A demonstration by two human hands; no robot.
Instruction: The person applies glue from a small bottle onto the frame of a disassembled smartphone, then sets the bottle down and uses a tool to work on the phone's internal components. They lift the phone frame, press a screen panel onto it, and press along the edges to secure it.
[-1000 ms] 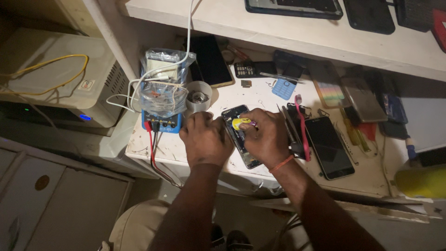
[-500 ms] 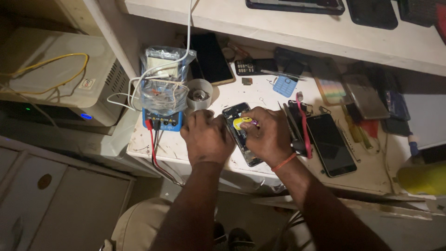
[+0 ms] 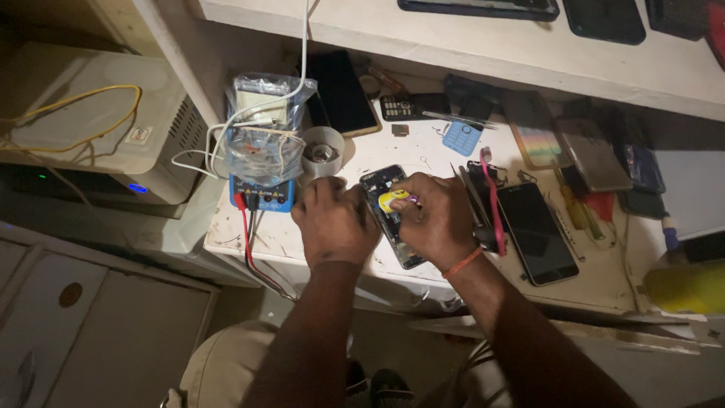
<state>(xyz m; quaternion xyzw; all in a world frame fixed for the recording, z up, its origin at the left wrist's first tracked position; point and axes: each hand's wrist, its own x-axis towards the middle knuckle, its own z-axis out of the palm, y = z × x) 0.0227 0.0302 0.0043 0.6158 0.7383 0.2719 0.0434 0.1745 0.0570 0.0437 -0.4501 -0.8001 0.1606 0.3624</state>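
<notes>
A dark opened smartphone lies on the white worktable, with its insides showing. My left hand rests on the phone's left edge and steadies it. My right hand is closed around a tool with a yellow handle, whose tip sits on the phone. An orange band circles my right wrist.
A blue multimeter wrapped in clear plastic stands left of the phone, with red and black leads. A tape roll, a black phone, tweezers, a pink tool, screwdrivers and several other phones crowd the table. A beige box sits at the left.
Both hands stay on the opened phone, with only small shifts of my right hand's fingers and the yellow-handled tool.
</notes>
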